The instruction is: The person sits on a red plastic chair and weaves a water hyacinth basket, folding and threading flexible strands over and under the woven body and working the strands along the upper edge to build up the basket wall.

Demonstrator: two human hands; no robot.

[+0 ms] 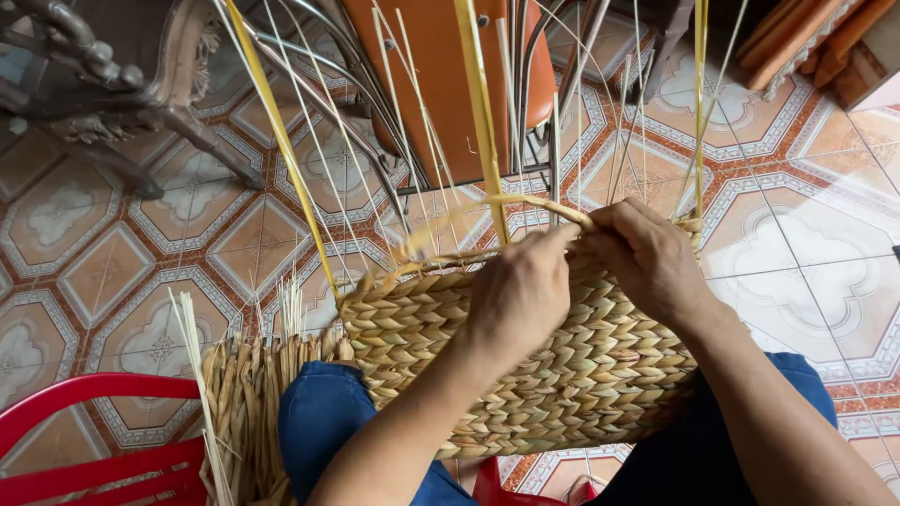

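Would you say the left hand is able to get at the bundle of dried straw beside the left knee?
Probably yes: the left hand rests on the woven basket, and the straw bundle lies close by, nothing between.

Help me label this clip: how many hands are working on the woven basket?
2. The left hand grips the basket at its rim near the middle; the right hand pinches the straw strand at the rim just beside it. No other hands show.
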